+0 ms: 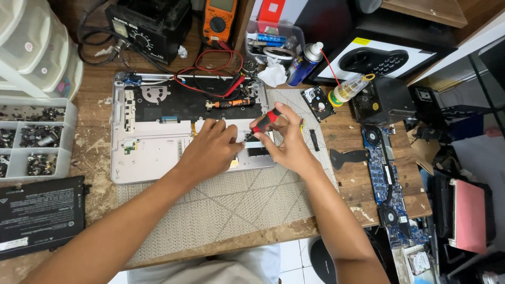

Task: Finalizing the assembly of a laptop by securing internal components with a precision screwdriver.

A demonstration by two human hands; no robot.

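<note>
A red-and-black screwdriver [264, 121] is gripped by the right hand [286, 141], whose fingers are curled closed around the handle, with the thumb and forefinger pinched near its top; the tool is tilted, its tip pointing down and to the left into the opened laptop shell [152, 152]. The left hand [210, 150] is laid palm down on the shell just beside the tool tip, its fingers loosely bent and partly spread, the fingertips pressed against the silver surface; nothing is seen to be grasped by it. The shell is placed flat on a woven grey mat [231, 205] at the middle of a worn wooden bench [94, 84]. Its inside is exposed: a dark panel is seen across the upper half, pale silver metal across the lower half, and a small dark part where the hands meet. A second screwdriver with an orange handle [231, 103] is laid across the dark panel, below a loop of red wire [210, 68]. A divided tray of screws [37, 138] is set to the left of the shell, a flat black battery [39, 215] below it, and a long blue circuit board [386, 184] well apart on the right.
</note>
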